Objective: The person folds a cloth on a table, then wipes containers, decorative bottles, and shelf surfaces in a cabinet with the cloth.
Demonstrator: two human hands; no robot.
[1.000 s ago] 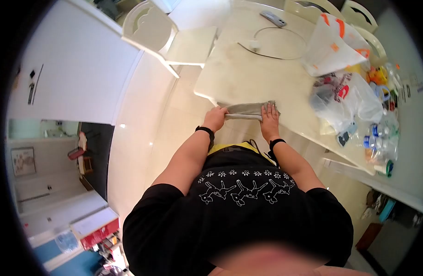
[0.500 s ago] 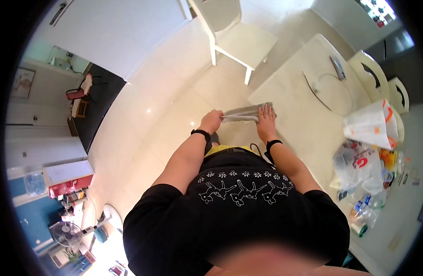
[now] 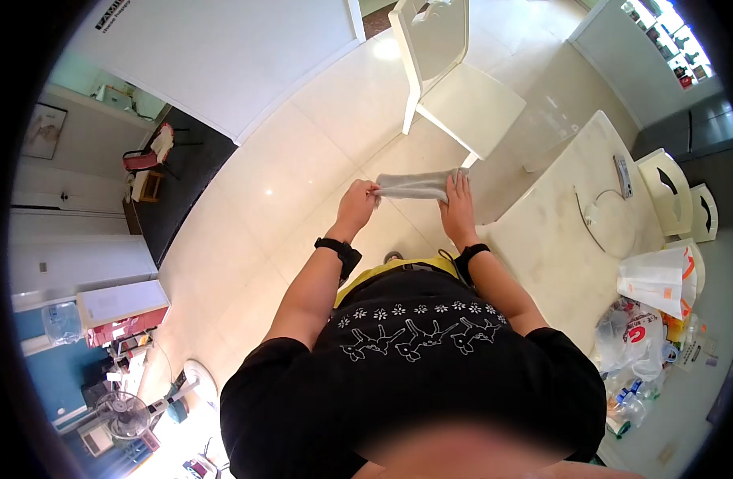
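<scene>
A folded grey cloth [image 3: 418,186] is stretched between my two hands, held out over the floor in front of my body. My left hand [image 3: 357,207] pinches its left end between thumb and fingers. At the other end, my right hand [image 3: 459,209] grips the cloth with its fingers lying over the top and the thumb hidden. Both wrists wear black bands. The corner of a pale marble-look table [image 3: 542,231] lies just to the right of my right hand.
A white chair [image 3: 470,108] stands ahead on the tiled floor [image 3: 294,176]. On the table are a looped cable [image 3: 602,247], a paper bag [image 3: 653,279], plastic bags [image 3: 642,339] and several bottles. A standing fan [image 3: 127,413] is at lower left.
My hands and the cloth have moved left off the table's edge, and the cloth now hangs over the floor. The view has shifted, so the table and chair appear farther right.
</scene>
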